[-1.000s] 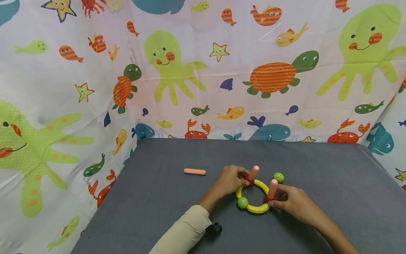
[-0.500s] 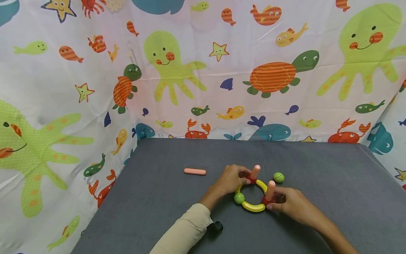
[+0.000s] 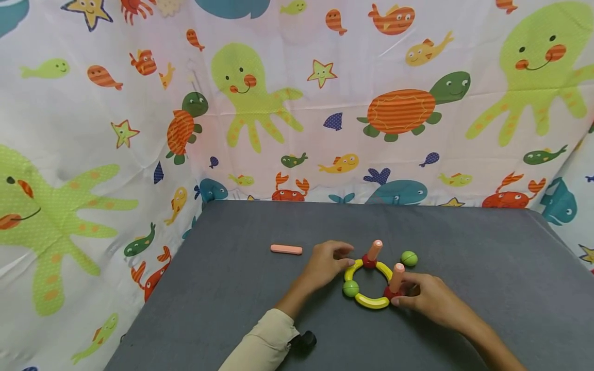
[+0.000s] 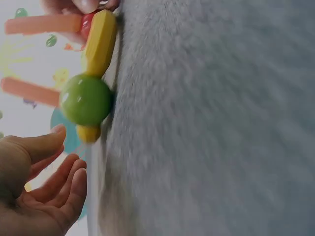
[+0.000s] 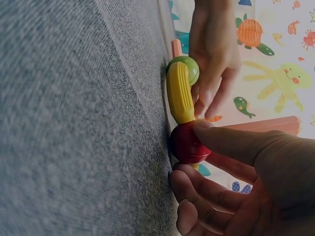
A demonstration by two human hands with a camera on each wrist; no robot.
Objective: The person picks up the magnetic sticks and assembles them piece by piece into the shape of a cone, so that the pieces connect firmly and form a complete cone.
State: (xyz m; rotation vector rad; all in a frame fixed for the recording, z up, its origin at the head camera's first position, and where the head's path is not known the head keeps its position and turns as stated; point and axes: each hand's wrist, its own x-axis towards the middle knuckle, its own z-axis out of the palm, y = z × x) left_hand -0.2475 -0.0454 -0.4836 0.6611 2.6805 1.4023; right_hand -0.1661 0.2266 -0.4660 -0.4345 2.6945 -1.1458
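Observation:
A toy ring of yellow curved pieces [image 3: 373, 302], joined by a green ball [image 3: 350, 288] and two red balls, lies on the grey table. From each red ball a pink rod stands up, one at the back [image 3: 375, 250] and one at the right [image 3: 397, 278]. My right hand [image 3: 433, 299] pinches the right red ball [image 5: 189, 143] between thumb and fingers. Beside the ring's back left is my left hand [image 3: 325, 265], holding nothing, its fingers loosely bent. The left wrist view shows that hand [image 4: 44, 182] apart from the green ball [image 4: 86, 100].
Behind the ring sits a loose green ball [image 3: 409, 258]. Off to the left of the left hand lies a loose pink rod [image 3: 286, 249]. A curtain [image 3: 278, 129] printed with sea animals hangs along the back and left of the grey table [image 3: 223, 288].
The ring shifted slightly left between the two earlier frames. Since then my left hand has let go of the back red ball and drawn back to the left. The right hand keeps its pinch.

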